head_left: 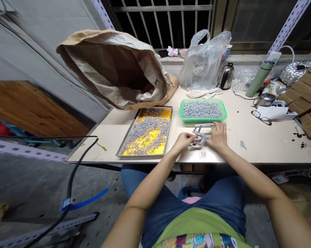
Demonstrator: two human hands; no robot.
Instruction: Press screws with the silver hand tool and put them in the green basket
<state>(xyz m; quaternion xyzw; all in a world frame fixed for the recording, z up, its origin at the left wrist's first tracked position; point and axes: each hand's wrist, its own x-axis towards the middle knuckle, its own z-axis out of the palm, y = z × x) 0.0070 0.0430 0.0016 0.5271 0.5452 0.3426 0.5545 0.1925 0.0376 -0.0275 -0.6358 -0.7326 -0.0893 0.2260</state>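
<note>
My right hand (219,136) is closed round the handles of a pair of grey hand pliers (202,139) with a coiled spring between them. The pliers lie low over the table, their jaws pointing left. At the jaw end, my left hand (184,142) pinches something too small to make out, beside a small red part. Just behind the pliers stands a green plastic basket (181,118) full of small silver screw-like metal pieces (202,109). To the left, a shallow metal tray (142,157) with a yellow lining holds many similar loose pieces (147,131).
A big open paper sack (114,69) leans over the tray's far end. Behind the basket are a clear plastic bag (199,63) and a steel jug (226,75). Glasses (261,117), a green bottle (260,79) and stacked cardboard boxes (307,89) stand at the right.
</note>
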